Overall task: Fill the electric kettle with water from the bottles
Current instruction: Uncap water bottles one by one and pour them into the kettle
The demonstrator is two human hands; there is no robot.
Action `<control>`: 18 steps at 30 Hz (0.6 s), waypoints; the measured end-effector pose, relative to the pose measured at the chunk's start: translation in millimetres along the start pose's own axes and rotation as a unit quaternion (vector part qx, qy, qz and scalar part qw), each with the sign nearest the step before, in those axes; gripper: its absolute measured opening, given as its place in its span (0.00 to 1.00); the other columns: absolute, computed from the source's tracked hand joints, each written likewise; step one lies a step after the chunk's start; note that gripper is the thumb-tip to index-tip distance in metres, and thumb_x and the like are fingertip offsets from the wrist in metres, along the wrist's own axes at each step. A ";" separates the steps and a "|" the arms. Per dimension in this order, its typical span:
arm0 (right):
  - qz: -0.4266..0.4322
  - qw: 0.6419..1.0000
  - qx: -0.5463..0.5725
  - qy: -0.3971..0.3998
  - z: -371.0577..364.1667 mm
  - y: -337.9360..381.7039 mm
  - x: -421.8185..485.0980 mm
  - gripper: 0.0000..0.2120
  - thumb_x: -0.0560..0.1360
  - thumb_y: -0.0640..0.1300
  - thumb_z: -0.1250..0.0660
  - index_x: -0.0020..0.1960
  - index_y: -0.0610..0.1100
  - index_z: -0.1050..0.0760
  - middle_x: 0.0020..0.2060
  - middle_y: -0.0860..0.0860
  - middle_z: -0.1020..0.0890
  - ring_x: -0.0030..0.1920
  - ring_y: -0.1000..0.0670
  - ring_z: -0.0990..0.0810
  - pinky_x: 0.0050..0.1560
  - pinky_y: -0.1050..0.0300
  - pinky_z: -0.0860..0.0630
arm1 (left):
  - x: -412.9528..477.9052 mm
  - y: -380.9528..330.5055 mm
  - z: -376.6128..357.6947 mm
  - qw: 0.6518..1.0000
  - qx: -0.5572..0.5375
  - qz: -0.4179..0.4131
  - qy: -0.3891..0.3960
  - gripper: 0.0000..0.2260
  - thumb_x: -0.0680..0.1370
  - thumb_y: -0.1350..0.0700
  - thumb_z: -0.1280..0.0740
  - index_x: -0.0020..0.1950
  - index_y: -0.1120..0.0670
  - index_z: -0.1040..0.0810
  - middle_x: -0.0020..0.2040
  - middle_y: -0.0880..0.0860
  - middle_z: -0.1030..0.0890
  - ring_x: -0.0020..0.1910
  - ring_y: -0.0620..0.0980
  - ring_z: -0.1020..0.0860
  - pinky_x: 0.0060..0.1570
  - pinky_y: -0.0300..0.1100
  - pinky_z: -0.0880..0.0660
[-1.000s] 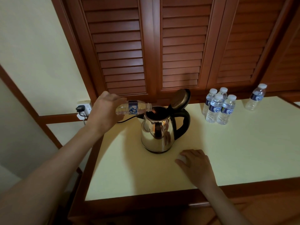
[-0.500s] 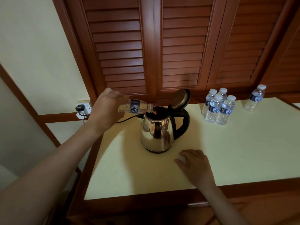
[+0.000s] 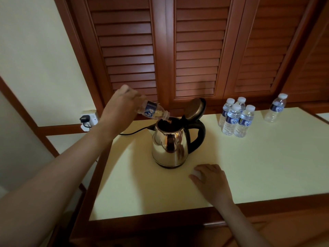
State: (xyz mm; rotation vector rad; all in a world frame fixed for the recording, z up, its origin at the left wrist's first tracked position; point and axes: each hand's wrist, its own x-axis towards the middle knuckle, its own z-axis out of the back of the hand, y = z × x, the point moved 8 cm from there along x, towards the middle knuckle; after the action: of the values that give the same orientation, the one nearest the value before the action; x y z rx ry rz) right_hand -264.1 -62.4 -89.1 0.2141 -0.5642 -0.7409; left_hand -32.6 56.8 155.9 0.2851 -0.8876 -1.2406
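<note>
Bottle in left hand slants neck-down-right into kettle.

Two bare arms show. The left arm fills the view at 8 o'clock. It is unclothed from the frame edge to the wrist, broad near the camera and narrowing toward the left hand. The right arm, at 5 o'clock, looks slimmer and is likewise uncovered down to the right hand. Both hands are bare.
</note>
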 end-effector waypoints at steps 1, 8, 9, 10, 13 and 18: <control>0.000 1.000 0.000 -0.001 0.1 0.0 0.0 0.19 0.71 0.66 0.39 0.51 0.56 0.20 0.48 0.61 0.19 0.53 0.51 0.25 0.50 0.55 0.30 | 3.5 -0.6 -3.9 1.000 0.007 -0.008 0.020 0.21 0.76 0.60 0.45 0.68 0.54 0.29 0.62 0.53 0.24 0.58 0.55 0.28 0.55 0.46 0.32; -0.009 1.000 -0.004 0.015 -0.3 -0.7 -0.1 0.15 0.72 0.63 0.33 0.52 0.56 0.20 0.50 0.60 0.19 0.54 0.51 0.25 0.52 0.55 0.31 | 13.0 -2.3 -2.9 0.999 0.022 -0.036 0.012 0.23 0.77 0.57 0.36 0.72 0.55 0.27 0.67 0.55 0.23 0.63 0.58 0.29 0.61 0.49 0.30; -0.011 1.000 -0.004 0.018 -0.6 -1.0 0.1 0.15 0.72 0.63 0.33 0.52 0.56 0.20 0.50 0.61 0.19 0.55 0.51 0.26 0.52 0.55 0.31 | 12.5 -5.0 4.0 0.998 0.039 -0.045 -0.004 0.22 0.76 0.55 0.32 0.70 0.54 0.25 0.65 0.53 0.22 0.63 0.56 0.28 0.60 0.46 0.29; -0.011 1.000 -0.005 0.019 -0.9 -1.2 0.1 0.15 0.72 0.64 0.33 0.53 0.56 0.20 0.50 0.61 0.19 0.55 0.51 0.26 0.52 0.56 0.32 | 14.0 -7.8 11.4 0.997 0.048 -0.055 -0.023 0.22 0.75 0.54 0.30 0.69 0.54 0.24 0.64 0.53 0.21 0.62 0.54 0.27 0.60 0.45 0.29; -0.006 1.000 -0.004 0.011 -0.3 -0.9 0.3 0.15 0.72 0.64 0.34 0.51 0.56 0.20 0.49 0.61 0.19 0.53 0.51 0.26 0.51 0.55 0.31 | 15.2 -22.8 13.5 0.982 0.146 -0.115 -0.036 0.24 0.77 0.50 0.32 0.72 0.53 0.30 0.67 0.52 0.23 0.67 0.53 0.28 0.66 0.45 0.33; -0.002 1.000 0.006 0.003 2.0 1.3 0.3 0.18 0.71 0.66 0.39 0.51 0.56 0.20 0.48 0.61 0.19 0.53 0.51 0.25 0.51 0.54 0.29 | 17.4 -28.9 2.8 0.973 0.183 -0.130 -0.042 0.26 0.80 0.54 0.38 0.77 0.57 0.39 0.74 0.57 0.30 0.74 0.56 0.35 0.75 0.51 0.41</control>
State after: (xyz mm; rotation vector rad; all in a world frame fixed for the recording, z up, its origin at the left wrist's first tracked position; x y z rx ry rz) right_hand -264.3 -61.7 -86.8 0.2278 -0.5619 -0.7403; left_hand -53.8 32.1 146.9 0.6651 -1.1824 -1.3317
